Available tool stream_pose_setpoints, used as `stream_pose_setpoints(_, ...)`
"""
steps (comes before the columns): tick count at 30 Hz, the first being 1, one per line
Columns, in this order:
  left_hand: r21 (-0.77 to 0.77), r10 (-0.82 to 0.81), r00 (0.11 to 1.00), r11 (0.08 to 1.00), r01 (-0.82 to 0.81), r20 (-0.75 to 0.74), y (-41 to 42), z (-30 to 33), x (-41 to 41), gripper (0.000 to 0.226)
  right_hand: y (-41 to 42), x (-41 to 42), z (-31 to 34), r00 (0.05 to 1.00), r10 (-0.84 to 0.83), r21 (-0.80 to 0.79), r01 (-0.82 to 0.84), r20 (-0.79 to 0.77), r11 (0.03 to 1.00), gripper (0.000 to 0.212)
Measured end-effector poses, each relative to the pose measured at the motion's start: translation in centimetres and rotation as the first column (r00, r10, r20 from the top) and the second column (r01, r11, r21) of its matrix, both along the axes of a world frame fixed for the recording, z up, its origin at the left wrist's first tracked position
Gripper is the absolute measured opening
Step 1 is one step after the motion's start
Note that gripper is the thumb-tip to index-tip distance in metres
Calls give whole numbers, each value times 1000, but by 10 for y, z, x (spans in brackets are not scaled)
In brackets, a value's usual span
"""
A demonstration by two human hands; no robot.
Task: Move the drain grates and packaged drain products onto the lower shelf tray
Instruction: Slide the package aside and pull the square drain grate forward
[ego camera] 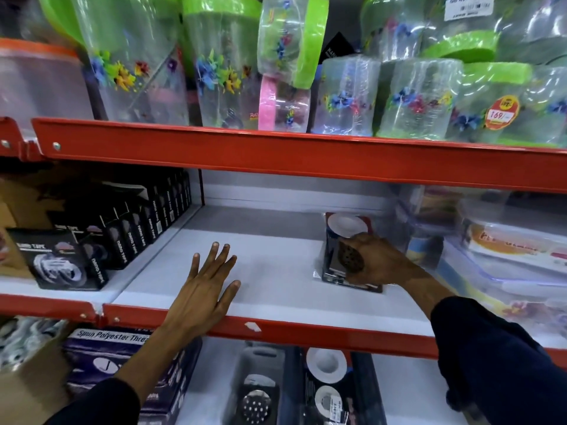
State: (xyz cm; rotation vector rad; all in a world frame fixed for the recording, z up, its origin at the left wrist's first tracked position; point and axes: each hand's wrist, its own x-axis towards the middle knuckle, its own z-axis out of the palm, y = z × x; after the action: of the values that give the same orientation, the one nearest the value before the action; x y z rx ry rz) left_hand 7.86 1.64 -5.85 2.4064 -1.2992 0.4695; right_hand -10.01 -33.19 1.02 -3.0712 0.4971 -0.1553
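A stack of packaged drain products (336, 240), dark cards in clear wrap with a white round drain part on top, lies on the white middle shelf (276, 271) at right. My right hand (377, 260) is closed on this stack from its right side. My left hand (205, 286) rests flat on the middle shelf with fingers spread, holding nothing. On the lower shelf, a grey tray (260, 360) holds a perforated round drain grate (256, 406). Beside it lie more packaged drain products (326, 366) with white rings.
Black nano tape boxes (101, 240) stand on the middle shelf at left. Clear storage containers (506, 256) crowd the right side. A red shelf lip (276, 329) runs along the front edge. Purple thread boxes (107, 348) sit lower left. Flower-printed jars (214, 72) fill the top shelf.
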Motion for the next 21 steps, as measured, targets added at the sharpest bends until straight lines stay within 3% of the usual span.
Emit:
stream_pose_setpoints(5,-62,19,995,998,-25,-95,12,-3,19,63,59,24,18,980,146,87,-158,135,984,81)
stream_pose_setpoints(9,-94,10,985,995,-27,-175,14,-6,21,70,117,70,-1,960,281,186,-278,7,943,81)
stream_pose_setpoints(14,-73,18,984,997,-32,-176,15,-4,20,78,141,108,-32,946,311,238,-283,-89,929,83)
stream_pose_setpoints(18,-70,26,985,997,-38,-173,14,-3,20,80,141,111,-40,932,343,251,-305,-122,919,79)
stream_pose_setpoints(21,-53,40,985,997,-49,-166,13,-3,21,81,140,104,-40,934,343,262,-307,-104,915,90)
